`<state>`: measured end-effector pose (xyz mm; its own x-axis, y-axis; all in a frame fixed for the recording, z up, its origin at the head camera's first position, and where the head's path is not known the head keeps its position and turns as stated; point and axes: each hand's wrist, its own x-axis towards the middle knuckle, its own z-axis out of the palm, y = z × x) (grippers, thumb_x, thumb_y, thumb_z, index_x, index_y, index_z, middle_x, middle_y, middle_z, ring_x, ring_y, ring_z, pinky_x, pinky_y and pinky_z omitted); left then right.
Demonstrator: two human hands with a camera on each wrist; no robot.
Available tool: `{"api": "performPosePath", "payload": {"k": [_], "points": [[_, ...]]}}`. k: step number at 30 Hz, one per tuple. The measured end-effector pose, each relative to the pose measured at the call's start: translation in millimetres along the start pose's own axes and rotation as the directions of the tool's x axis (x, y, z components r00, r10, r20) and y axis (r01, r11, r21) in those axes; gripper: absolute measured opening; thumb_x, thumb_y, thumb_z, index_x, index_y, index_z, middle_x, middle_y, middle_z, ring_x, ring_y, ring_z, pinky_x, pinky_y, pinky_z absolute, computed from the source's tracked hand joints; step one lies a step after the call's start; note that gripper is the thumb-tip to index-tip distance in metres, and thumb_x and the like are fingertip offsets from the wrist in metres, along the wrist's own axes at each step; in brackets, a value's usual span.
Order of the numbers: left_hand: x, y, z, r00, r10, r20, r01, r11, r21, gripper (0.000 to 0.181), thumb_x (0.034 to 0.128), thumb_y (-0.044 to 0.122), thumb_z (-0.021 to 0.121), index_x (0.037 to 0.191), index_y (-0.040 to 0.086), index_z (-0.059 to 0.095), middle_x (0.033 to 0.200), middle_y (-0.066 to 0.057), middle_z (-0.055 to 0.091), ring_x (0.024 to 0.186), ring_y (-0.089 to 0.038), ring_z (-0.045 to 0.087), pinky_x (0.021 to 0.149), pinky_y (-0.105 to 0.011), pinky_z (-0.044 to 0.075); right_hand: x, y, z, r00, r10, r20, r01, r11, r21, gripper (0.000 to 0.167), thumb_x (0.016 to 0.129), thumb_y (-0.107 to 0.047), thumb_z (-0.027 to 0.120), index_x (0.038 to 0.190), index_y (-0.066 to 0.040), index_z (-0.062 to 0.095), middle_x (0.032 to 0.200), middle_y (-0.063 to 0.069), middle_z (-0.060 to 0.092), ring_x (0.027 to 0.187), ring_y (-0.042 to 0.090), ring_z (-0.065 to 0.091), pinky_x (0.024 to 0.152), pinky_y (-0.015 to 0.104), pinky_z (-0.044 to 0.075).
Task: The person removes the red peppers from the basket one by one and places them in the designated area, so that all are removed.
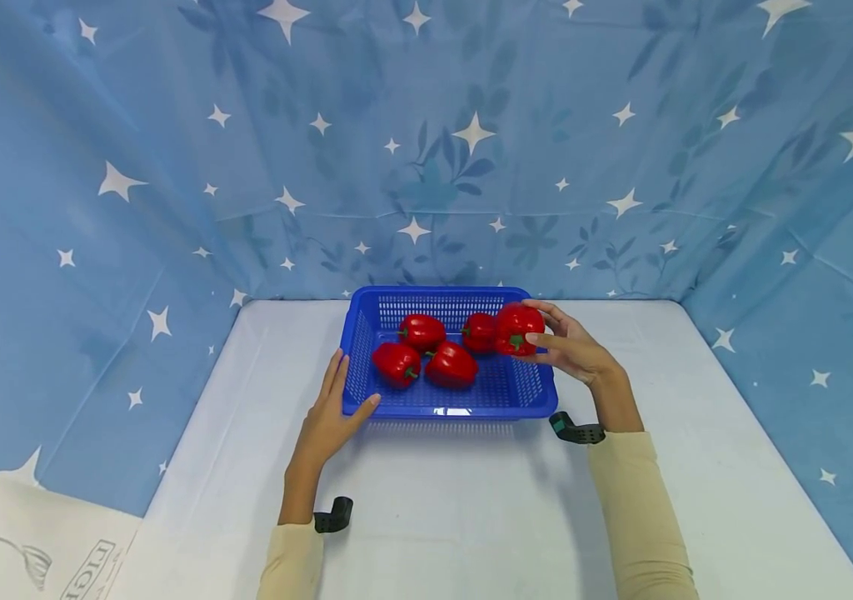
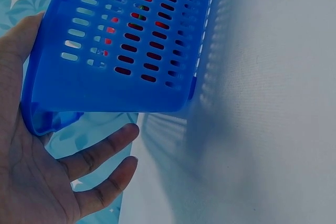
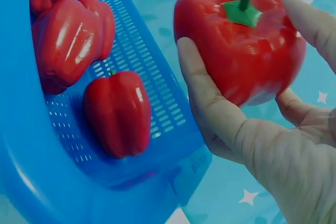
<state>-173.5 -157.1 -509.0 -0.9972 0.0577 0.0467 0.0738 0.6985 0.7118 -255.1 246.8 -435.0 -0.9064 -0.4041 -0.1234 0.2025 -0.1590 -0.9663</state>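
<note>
A blue plastic basket point(image 1: 464, 412) with slotted walls stands on the table, holding several red bell peppers point(image 1: 451, 365) with green stems. Above its right end, my right hand point(image 1: 575, 350) grips another red bell pepper point(image 3: 236, 51) between thumb and fingers, its green stem facing toward me. In the right wrist view that pepper is apart from the basket. My left hand point(image 1: 329, 423) rests against the basket's near left corner, fingers fairly straight along the left side and thumb at the front rim. Two of its fingers point(image 2: 100, 156) stand free of the basket; others are partly hidden behind it.
A white cloth covers the table point(image 1: 456, 517). A blue curtain point(image 1: 434, 167) with white stars hangs behind the table and along both sides. Each wrist wears a dark band point(image 1: 580, 432). A pale printed cloth point(image 1: 29, 542) shows at the lower left.
</note>
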Motion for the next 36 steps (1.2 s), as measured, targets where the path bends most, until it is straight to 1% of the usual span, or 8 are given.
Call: {"api": "performPosePath", "payload": {"k": [3,10,16,22,27,31,34,36], "points": [[-0.1,0.6,-0.6,1.0,-0.001,0.003,0.001,1.0,-0.003,0.095,0.0868,0.068,0.054,0.159,0.025,0.008,0.165,0.016,-0.006,0.148,-0.041,0.024,0.101,-0.07,0.034,-2.9,0,-2,0.999,-0.016,-0.035,0.016,1.0,-0.017,0.061,0.093,0.002,0.059,0.146,-0.02,0.037,0.145,0.004,0.031,0.132,0.035,0.038,0.092,0.052,0.052],[-0.2,-0.7,1.4,1.0,0.009,0.0,-0.009,1.0,-0.011,0.095,0.0869,0.068,0.055,0.159,0.024,0.009,0.166,0.011,-0.003,0.148,-0.041,0.024,0.101,-0.07,0.035,-8.7,1,-9,0.997,-0.016,-0.081,0.021,0.998,0.053,0.061,0.094,0.003,0.057,0.146,-0.019,0.035,0.145,0.003,0.034,0.128,0.03,0.043,0.099,0.057,0.041],[-0.7,-0.4,1.6,1.0,-0.002,0.006,0.002,1.0,-0.004,0.096,0.0868,0.069,0.054,0.159,0.025,0.008,0.165,0.015,-0.005,0.148,-0.041,0.023,0.102,-0.069,0.035,-12.7,3,-15,0.99,-0.012,-0.14,0.028,0.993,0.112,0.054,0.097,-0.003,0.056,0.144,-0.021,0.036,0.142,0.002,0.039,0.126,0.026,0.046,0.096,0.051,0.045],[0.2,-0.5,0.0,1.0,0.001,0.004,-0.001,1.0,0.002,0.095,0.0868,0.07,0.053,0.158,0.026,0.007,0.165,0.014,-0.005,0.148,-0.04,0.022,0.102,-0.069,0.035,-18.2,0,-23,0.975,0.015,-0.221,0.014,0.991,0.129,0.054,0.098,-0.017,0.058,0.144,-0.019,0.03,0.137,0.002,0.042,0.113,0.021,0.061,0.095,0.052,0.045],[-0.1,-0.6,-0.3,1.0,0.0,0.003,0.0,1.0,-0.003,0.095,0.087,0.069,0.054,0.158,0.026,0.008,0.165,0.013,-0.005,0.148,-0.04,0.022,0.102,-0.069,0.035,-25.1,-1,-33,0.95,0.071,-0.305,-0.022,0.987,0.161,0.069,0.096,-0.028,0.061,0.152,-0.018,0.022,0.137,0.001,0.039,0.101,0.021,0.068,0.094,0.049,0.05],[0.3,-1.6,0.8,1.0,-0.001,0.009,0.001,1.0,-0.005,0.095,0.0874,0.068,0.054,0.159,0.024,0.008,0.165,0.013,-0.005,0.148,-0.041,0.022,0.102,-0.071,0.033,-29.2,-1,-44,0.921,0.129,-0.366,-0.061,0.979,0.194,0.079,0.095,-0.034,0.063,0.156,-0.019,0.015,0.148,0.006,0.028,0.095,0.022,0.069,0.086,0.04,0.058],[0.5,-2.0,1.0,1.0,-0.001,0.009,0.001,1.0,-0.007,0.095,0.0871,0.069,0.053,0.159,0.025,0.008,0.165,0.014,-0.006,0.148,-0.04,0.022,0.102,-0.071,0.033,-30.2,0,-52,0.894,0.194,-0.405,-0.115,0.971,0.212,0.086,0.093,-0.04,0.063,0.158,-0.02,0.01,0.158,0.008,0.017,0.099,0.022,0.064,0.082,0.033,0.059],[0.4,-2.0,0.9,1.0,-0.003,0.008,0.003,1.0,-0.012,0.095,0.0866,0.069,0.053,0.158,0.026,0.008,0.164,0.017,-0.006,0.148,-0.04,0.023,0.102,-0.07,0.034,-30.2,3,-58,0.871,0.242,-0.427,-0.161,0.963,0.216,0.091,0.091,-0.045,0.064,0.158,-0.021,0.008,0.162,0.007,0.012,0.107,0.025,0.057,0.083,0.031,0.058]]}}
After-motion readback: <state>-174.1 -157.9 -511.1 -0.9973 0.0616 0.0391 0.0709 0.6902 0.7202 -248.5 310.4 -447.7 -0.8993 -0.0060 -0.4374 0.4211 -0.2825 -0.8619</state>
